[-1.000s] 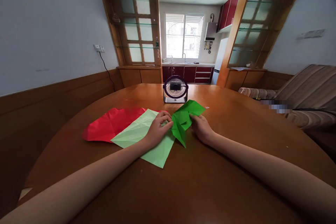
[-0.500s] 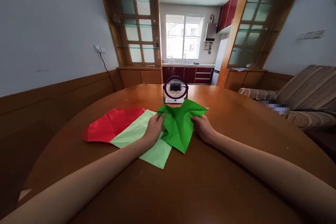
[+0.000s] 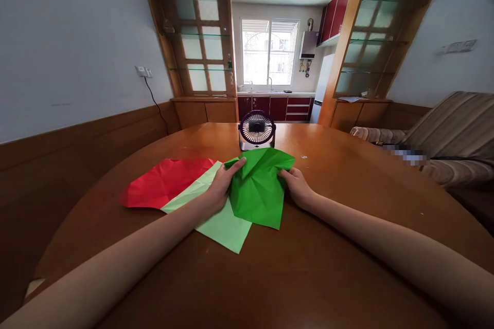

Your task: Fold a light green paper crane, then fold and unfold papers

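Observation:
A creased sheet of bright green paper [image 3: 260, 190] is held up between my two hands. My left hand [image 3: 223, 180] pinches its left edge, thumb on top. At the right edge, my right hand [image 3: 296, 185] grips it between thumb and fingers. Beneath my left hand and partly under the green sheet lies a pale green sheet of paper [image 3: 227, 229]. A red sheet of paper [image 3: 165, 182], also creased, lies left of that one, partly covered by it. Some of my fingers are hidden behind the green paper.
A small desk fan [image 3: 257, 128] stands on the brown wooden table [image 3: 347, 267] just beyond the green paper. To the right is a striped armchair [image 3: 459, 128]. A scrap of something white [image 3: 304, 157] lies right of the fan.
The bright green paper has been opened out flatter and wider between my hands. My left thumb has shifted up slightly, and the pale green sheet's near corner has moved a little.

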A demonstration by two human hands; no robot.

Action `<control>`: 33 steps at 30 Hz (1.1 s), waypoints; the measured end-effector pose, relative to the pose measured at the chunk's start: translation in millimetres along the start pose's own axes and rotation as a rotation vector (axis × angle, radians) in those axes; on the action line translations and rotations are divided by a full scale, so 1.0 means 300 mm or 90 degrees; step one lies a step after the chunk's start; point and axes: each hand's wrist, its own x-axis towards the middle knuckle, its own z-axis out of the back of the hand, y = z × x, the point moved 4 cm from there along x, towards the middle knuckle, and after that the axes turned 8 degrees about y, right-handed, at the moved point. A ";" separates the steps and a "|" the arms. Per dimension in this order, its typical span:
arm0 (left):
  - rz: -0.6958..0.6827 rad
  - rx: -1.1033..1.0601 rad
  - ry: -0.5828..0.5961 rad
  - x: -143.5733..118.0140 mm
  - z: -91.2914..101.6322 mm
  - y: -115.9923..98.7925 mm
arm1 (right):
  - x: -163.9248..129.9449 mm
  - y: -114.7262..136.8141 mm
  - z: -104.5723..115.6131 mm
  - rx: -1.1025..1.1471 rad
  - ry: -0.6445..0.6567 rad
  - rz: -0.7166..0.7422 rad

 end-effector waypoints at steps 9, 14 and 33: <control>0.000 0.056 0.128 0.021 0.044 -0.064 | 0.029 -0.010 0.085 -0.016 -0.075 -0.002; -0.056 0.128 0.144 0.050 0.090 -0.084 | 0.014 -0.005 0.072 -0.032 -0.058 -0.012; 0.097 0.081 0.008 0.092 0.180 -0.139 | 0.010 0.027 0.049 -0.019 -0.063 0.003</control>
